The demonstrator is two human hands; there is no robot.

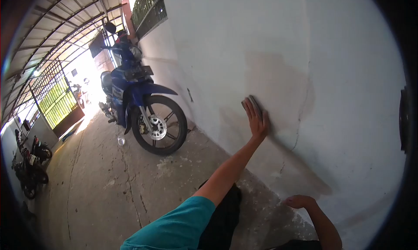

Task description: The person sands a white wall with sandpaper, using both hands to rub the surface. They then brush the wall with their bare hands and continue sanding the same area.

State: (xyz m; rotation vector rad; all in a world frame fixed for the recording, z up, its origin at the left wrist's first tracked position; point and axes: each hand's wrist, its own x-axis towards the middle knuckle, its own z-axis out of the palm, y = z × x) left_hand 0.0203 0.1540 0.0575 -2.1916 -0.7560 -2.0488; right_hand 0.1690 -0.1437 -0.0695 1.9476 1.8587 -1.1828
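Observation:
My left hand (pixel 255 119) is pressed to the white wall (pixel 352 97), its fingers closed over a flat dark grey pad (pixel 256 104). Much of the pad is covered by the fingers and palm. Around and above it the wall has a darker beige patch (pixel 283 76), and a thin crack runs down to the right of the hand. Lower right, my right hand (pixel 301 201) is held near the foot of the wall. Its fingers are bent together, with nothing visible in them.
A blue motorbike (pixel 130 84) stands on the cracked concrete floor (pixel 100 184) along the wall, ahead to the left. More dark motorbikes (pixel 32 163) are parked at the far left, near a metal gate (pixel 54 95). A dark fixture (pixel 404 119) sits on the wall at the right edge.

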